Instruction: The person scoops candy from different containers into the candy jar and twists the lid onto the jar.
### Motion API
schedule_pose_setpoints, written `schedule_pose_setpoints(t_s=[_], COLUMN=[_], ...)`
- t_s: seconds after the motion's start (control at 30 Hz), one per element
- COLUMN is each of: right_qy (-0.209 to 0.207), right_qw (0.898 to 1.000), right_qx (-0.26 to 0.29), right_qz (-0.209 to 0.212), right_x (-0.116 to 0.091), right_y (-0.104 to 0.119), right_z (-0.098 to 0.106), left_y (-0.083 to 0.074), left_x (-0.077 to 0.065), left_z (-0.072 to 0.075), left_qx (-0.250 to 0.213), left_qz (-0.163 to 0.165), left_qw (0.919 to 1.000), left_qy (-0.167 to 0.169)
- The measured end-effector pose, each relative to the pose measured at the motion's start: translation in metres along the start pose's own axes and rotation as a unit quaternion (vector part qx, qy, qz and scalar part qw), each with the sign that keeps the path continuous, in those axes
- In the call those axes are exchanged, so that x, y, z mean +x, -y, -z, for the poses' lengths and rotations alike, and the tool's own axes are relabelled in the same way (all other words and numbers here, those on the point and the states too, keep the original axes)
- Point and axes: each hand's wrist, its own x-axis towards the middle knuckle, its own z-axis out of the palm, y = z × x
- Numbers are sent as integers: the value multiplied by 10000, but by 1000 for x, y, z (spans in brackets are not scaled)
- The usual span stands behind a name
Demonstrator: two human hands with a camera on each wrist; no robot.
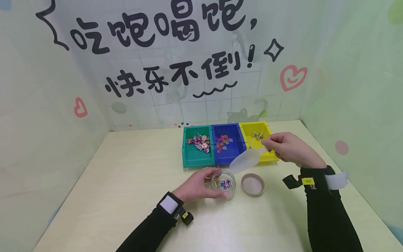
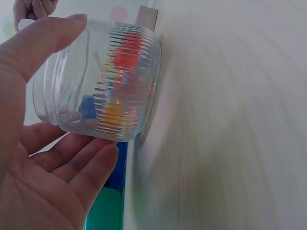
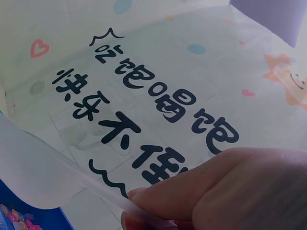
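In the head view my left hand [image 1: 201,185] holds a clear jar [image 1: 229,193] on the table, thumb and fingers on either side of it. Ribbed walls of the jar [image 2: 120,86] show colourful small pieces inside, in the left wrist view. My right hand [image 1: 291,148] pinches the handle of a translucent white scoop [image 1: 245,161]. The scoop tilts down to the left, its tip near the jar's rim. Beside the jar lies a round lid [image 1: 253,184]. From the right wrist view, the scoop's bowl [image 3: 33,167] looks bare on the side that shows.
Behind the jar stand three joined bins: a teal bin [image 1: 198,162] with swirled candy-like pieces, a blue bin [image 1: 231,159] with star-shaped pieces, and a yellow bin [image 1: 267,158] with a few small stick pieces. Printed cloth walls [image 1: 201,105] bound the table [image 1: 135,164].
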Motion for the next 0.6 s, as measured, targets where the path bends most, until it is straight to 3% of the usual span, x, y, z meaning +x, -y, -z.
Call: schedule_pose_setpoints(t_s=[0.3,0.6], right_qy=[13,61], right_qw=[9998,9994], right_qx=[172,314], right_qz=[59,120], right_x=[-1,1], right_y=[0,-1], right_z=[0,1], left_y=[-1,-2], left_x=[-1,-2], left_z=[0,4], left_qx=[-85,-75], left_qz=[105,5], left_qw=[9999,10000], left_qy=[-2,-37])
